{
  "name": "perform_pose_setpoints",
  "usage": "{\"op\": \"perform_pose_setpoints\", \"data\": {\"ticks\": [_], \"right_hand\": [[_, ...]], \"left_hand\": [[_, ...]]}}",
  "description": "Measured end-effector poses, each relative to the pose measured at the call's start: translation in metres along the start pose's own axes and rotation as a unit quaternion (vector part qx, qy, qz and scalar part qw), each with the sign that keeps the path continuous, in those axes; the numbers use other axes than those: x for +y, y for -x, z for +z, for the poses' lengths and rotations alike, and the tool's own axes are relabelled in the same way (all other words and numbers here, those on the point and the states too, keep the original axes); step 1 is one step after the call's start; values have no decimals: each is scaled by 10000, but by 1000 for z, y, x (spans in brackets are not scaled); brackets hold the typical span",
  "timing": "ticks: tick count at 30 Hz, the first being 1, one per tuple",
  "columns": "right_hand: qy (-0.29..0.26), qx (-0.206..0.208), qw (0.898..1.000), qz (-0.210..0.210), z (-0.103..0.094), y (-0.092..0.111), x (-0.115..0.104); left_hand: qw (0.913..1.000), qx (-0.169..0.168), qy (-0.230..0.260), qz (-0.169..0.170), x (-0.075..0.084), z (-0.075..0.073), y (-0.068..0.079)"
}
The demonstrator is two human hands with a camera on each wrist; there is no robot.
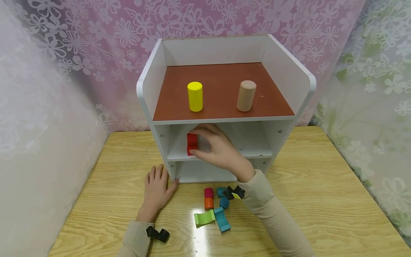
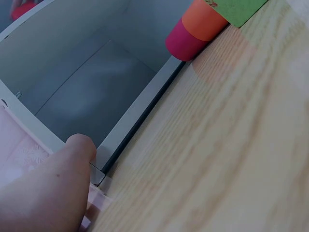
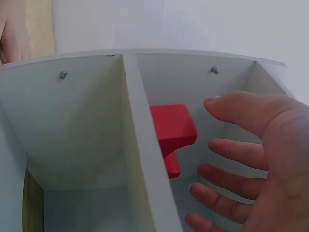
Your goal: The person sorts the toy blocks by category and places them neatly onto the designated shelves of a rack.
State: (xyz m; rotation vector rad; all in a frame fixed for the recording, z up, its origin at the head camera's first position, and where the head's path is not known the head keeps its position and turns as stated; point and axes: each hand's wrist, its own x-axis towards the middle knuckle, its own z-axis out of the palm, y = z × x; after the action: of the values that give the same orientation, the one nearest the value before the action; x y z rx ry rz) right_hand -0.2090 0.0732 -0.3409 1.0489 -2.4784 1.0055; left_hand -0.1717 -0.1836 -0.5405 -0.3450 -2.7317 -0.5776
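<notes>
A red arch-shaped block (image 1: 192, 144) stands on the middle shelf of the white cabinet (image 3: 145, 145), toward its left side. Around it, with thumb and fingers spread, is my right hand (image 1: 221, 148); the right wrist view shows a gap between the fingertips and the red block (image 3: 175, 128). My left hand (image 1: 156, 189) lies on the table with its fingers straight. The left thumb (image 2: 79, 147) rests at the cabinet's lower front corner.
On the brown top stand a yellow cylinder (image 1: 195, 96) and a plain wooden cylinder (image 1: 246, 95). Before the cabinet lie a crimson cylinder (image 1: 208, 193), an orange cylinder (image 1: 208, 203), blue pieces (image 1: 224, 203), a green arch block (image 1: 204, 218) and a teal arch block (image 1: 222, 220).
</notes>
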Motion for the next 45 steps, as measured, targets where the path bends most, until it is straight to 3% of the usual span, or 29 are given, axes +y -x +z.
{"op": "perform_pose_setpoints", "data": {"ticks": [9,30,39,45], "right_hand": [[-81,373,9983,-433,-3,13,-11],[-5,776,9882,-1322,3,59,-36],[320,650,9899,-1221,16,79,-35],[854,273,9934,-722,29,96,-37]], "left_hand": [[10000,26,-6,0,-1,1,0],[10000,-84,22,-39,-2,2,0],[9999,-102,-8,-50,-1,1,0],[9999,-90,-21,-63,-1,2,-1]]}}
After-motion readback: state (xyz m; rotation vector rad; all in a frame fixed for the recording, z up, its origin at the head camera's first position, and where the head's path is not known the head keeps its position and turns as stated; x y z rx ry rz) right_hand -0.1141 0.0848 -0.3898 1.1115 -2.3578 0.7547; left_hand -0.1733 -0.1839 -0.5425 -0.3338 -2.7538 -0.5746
